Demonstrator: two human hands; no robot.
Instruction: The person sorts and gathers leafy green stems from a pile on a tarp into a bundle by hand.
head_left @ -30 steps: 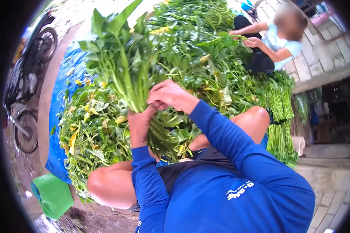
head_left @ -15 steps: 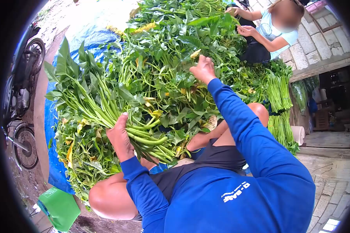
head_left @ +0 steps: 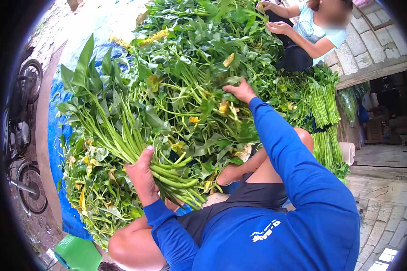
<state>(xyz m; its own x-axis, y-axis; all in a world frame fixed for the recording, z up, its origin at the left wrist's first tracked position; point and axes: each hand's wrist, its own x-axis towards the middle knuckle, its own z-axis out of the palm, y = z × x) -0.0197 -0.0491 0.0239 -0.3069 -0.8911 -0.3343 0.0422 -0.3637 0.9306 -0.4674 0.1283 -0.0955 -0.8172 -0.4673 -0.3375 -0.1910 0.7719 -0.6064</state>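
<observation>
My left hand (head_left: 142, 174) is closed around a thick bunch of water spinach (head_left: 122, 140). The bunch's leafy tops point up and left, and its cut stem ends stick out to the right below my thumb. Over the heap of loose water spinach (head_left: 181, 86), my right hand (head_left: 241, 90) has its thumb and fingers apart and touches the greens. Some of its fingertips are hidden among leaves. A yellowed leaf (head_left: 229, 60) shows just above that hand, and yellowed bits (head_left: 223, 107) lie below it.
Tied bundles of water spinach (head_left: 323, 106) are stacked at right. Another person (head_left: 316, 31) handles greens at upper right. A blue tarp (head_left: 56, 149) lies under the heap. A green container (head_left: 79, 253) stands at lower left, beyond it motorcycles (head_left: 25, 131).
My right hand has come down a little toward me, away from the yellowed leaf, and its fingers have spread. My left hand keeps the bunch, slightly lower in view.
</observation>
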